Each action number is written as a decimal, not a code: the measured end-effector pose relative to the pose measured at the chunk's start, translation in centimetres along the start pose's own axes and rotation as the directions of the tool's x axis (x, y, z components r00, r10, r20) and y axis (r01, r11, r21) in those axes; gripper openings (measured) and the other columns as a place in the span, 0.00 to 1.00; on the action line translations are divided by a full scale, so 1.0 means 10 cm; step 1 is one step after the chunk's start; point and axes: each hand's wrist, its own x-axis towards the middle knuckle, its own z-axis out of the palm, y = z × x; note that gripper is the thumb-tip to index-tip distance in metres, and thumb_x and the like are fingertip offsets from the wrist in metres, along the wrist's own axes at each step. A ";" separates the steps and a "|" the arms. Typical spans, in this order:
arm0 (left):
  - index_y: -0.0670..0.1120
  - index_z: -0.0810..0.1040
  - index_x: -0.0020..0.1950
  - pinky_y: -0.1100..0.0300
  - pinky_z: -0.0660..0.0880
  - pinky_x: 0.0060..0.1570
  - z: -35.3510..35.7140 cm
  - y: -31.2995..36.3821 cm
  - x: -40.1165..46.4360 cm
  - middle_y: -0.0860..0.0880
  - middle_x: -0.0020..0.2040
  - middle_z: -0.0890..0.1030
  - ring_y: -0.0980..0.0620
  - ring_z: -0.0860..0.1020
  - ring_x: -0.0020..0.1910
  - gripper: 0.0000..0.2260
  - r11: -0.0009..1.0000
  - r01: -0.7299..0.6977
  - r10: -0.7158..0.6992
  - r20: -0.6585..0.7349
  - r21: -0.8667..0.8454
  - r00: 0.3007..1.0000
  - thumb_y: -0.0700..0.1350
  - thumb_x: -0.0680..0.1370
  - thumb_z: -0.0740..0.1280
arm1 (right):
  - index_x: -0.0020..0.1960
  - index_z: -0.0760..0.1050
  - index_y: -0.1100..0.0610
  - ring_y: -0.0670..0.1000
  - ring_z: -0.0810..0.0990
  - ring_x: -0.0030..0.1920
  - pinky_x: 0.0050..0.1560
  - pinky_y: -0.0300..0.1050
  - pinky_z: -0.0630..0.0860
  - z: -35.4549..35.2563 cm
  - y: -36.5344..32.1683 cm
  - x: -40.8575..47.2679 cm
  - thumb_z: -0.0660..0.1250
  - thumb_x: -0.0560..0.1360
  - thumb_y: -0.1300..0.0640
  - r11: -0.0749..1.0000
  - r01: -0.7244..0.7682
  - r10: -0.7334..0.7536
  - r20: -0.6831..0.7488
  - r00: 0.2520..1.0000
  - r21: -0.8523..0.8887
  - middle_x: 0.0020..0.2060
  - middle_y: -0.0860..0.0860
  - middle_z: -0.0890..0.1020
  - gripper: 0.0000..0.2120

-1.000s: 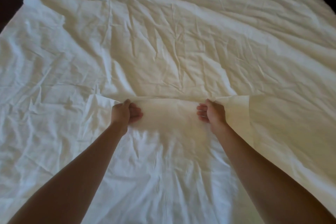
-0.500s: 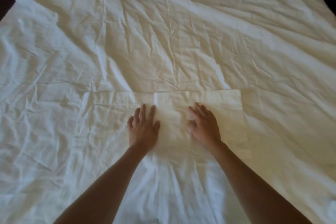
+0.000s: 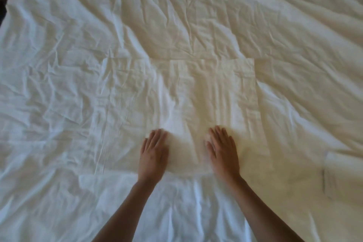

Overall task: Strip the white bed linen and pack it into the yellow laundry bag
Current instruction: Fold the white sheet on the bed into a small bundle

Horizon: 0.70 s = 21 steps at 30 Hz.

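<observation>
Since the earlier frames, both hands have let go of the folded edge they pinched and have slid back toward the body, flat on the cloth. The left hand (image 3: 153,155) and the right hand (image 3: 223,153) now lie palm-down with fingers straight and close together, gripping nothing. They rest on the near part of a folded white piece (image 3: 196,94) — a rectangle of linen laid over the larger bed sheet (image 3: 196,15). The far edge of that piece lies well beyond the fingertips, its right edge runs outboard of the right-hand fingers, and its left portion spreads outboard of the left-hand fingers. Between the two sets of fingers we see a band of lengthwise creases in the cloth. We judge this step to be smoothing: the piece has been laid down and is being pressed flat before a further fold. Motion blur around the hands suggests the stroke is in progress. To the right, well apart from the right-hand fingers, a pale rectangular item (image 3: 337,175) lies on the sheet — we cannot tell what it is. The yellow laundry bag is not in view. We therefore judge that packing has not begun, and that the large sheet, which covers the bed, remains to be stripped.
</observation>
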 end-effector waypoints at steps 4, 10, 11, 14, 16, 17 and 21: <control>0.53 0.59 0.80 0.51 0.48 0.78 0.03 -0.16 -0.79 0.52 0.80 0.55 0.49 0.52 0.80 0.26 0.989 0.014 -0.022 0.048 0.150 0.999 0.56 0.83 0.46 | 0.71 0.74 0.55 0.60 0.73 0.69 0.70 0.57 0.61 0.00 0.07 -0.79 0.54 0.79 0.48 0.978 0.056 -0.063 -0.027 0.998 -0.200 0.69 0.55 0.76 0.25; 0.46 0.71 0.75 0.47 0.59 0.74 -0.08 -0.22 -0.99 0.45 0.76 0.68 0.44 0.64 0.77 0.26 0.991 0.091 -0.091 -0.004 0.097 0.996 0.56 0.82 0.49 | 0.66 0.77 0.57 0.61 0.74 0.68 0.69 0.59 0.66 -0.09 0.05 -0.86 0.54 0.78 0.47 0.998 -0.060 0.060 -0.042 0.997 -0.001 0.67 0.57 0.78 0.25; 0.43 0.76 0.69 0.48 0.66 0.68 -0.11 -0.17 -1.00 0.43 0.70 0.75 0.41 0.71 0.71 0.24 0.992 0.127 -0.126 -0.065 0.000 0.990 0.53 0.81 0.53 | 0.66 0.77 0.59 0.61 0.74 0.68 0.69 0.59 0.68 -0.13 0.04 -0.91 0.55 0.77 0.47 0.984 -0.114 0.125 -0.078 0.989 0.135 0.66 0.58 0.78 0.25; 0.41 0.80 0.60 0.57 0.74 0.48 -0.17 0.08 -1.16 0.43 0.53 0.82 0.43 0.81 0.51 0.13 0.871 0.314 -0.393 -0.152 -0.377 0.907 0.45 0.82 0.61 | 0.67 0.74 0.64 0.59 0.74 0.64 0.66 0.51 0.70 -0.28 0.03 -1.17 0.61 0.74 0.51 0.849 -0.292 0.403 -0.182 0.897 0.440 0.63 0.60 0.78 0.25; 0.40 0.80 0.56 0.60 0.78 0.41 -0.14 0.27 -1.26 0.39 0.49 0.83 0.44 0.83 0.44 0.09 0.541 0.461 -0.615 0.043 -0.703 0.787 0.41 0.83 0.62 | 0.68 0.71 0.66 0.57 0.76 0.60 0.59 0.41 0.69 -0.38 0.11 -1.27 0.65 0.75 0.57 0.659 -0.410 0.612 -0.134 0.779 0.630 0.60 0.61 0.78 0.24; 0.39 0.80 0.54 0.59 0.80 0.42 -0.10 0.36 -1.29 0.36 0.49 0.82 0.44 0.83 0.43 0.07 0.327 0.482 -0.651 0.176 -0.812 0.738 0.40 0.83 0.62 | 0.67 0.71 0.66 0.54 0.77 0.58 0.57 0.37 0.68 -0.42 0.18 -1.27 0.66 0.77 0.59 0.549 -0.463 0.686 -0.058 0.725 0.696 0.59 0.60 0.79 0.22; 0.37 0.79 0.55 0.50 0.77 0.60 0.10 0.65 -1.24 0.36 0.55 0.82 0.41 0.81 0.57 0.09 -0.160 0.525 -0.496 0.528 -0.836 0.690 0.41 0.83 0.62 | 0.41 0.73 0.59 0.51 0.74 0.48 0.50 0.43 0.70 -0.58 0.41 -1.02 0.68 0.73 0.54 0.366 -0.556 0.744 0.124 0.656 0.746 0.44 0.56 0.78 0.09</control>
